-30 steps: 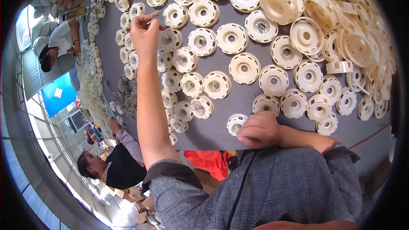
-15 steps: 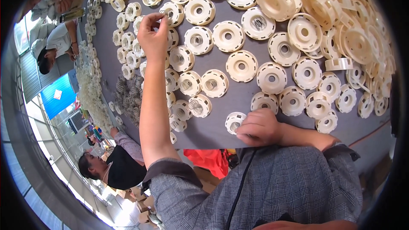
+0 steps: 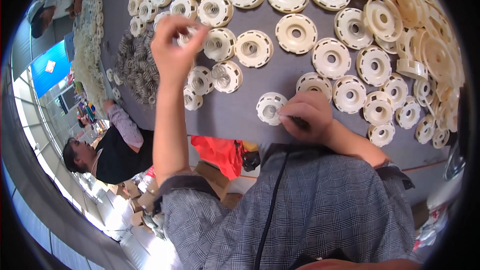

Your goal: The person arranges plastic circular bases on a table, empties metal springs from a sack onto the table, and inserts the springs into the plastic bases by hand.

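Nearest the camera is the person's grey checked shirt (image 3: 320, 210), woven cloth with a dark strap running down it.

The right hand (image 3: 309, 115) rests on the near edge of the grey table (image 3: 240, 115). Its fingers are curled and pressed together, the fingertips touching a cream disc (image 3: 269, 108). This disc lies flat just left of the hand; it is round, moulded plastic with slots around its rim, and a coiled metal spring sits in its centre well.

The left hand (image 3: 172, 50) is raised above the table, farther out and to the left. Thumb and fingertips pinch together around a small pale part; what it is cannot be told. Just beside and below it lie discs with springs (image 3: 220, 75) seated in their hubs, metal coils showing inside the cream shells.

To the left of that hand is a loose spring pile (image 3: 137, 67), grey wire coils heaped on the table top.

Farther out, rows of discs (image 3: 295, 32) cover the table. Some hold springs; others show an open round hole at the hub. At the far right the discs overlap in a stacked heap (image 3: 425, 35), smooth and glossy.

Below the table's left edge a co-worker (image 3: 107, 147) in a dark top sits, arm reaching up to the table.
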Tool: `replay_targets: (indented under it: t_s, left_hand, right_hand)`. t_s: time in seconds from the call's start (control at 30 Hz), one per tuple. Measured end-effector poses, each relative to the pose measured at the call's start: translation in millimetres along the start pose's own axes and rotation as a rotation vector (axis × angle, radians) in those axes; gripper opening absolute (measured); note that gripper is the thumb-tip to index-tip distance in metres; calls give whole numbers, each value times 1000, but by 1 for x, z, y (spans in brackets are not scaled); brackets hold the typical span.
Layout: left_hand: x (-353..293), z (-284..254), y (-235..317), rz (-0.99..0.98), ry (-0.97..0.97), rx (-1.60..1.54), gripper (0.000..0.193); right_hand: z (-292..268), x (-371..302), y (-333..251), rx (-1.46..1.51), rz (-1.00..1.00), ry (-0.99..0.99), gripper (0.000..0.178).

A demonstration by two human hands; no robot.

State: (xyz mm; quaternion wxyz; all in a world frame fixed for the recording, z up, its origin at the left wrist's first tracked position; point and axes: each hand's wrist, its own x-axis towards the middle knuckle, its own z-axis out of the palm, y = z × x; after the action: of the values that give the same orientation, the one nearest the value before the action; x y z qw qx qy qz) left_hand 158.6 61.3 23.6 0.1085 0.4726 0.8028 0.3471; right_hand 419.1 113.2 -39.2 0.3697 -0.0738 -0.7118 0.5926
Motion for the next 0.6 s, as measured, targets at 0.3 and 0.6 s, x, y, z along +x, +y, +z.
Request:
replay_targets:
  t_s: [0.3, 0.6]
  left_hand:
    - [-103, -2, 13, -101, -35, 342, 29]
    - [-38, 35, 53, 77, -25, -75, 42]
  right_hand:
    - [8, 1, -7, 13, -7, -5, 17]
    - [8, -4, -3, -65, -44, 8, 20]
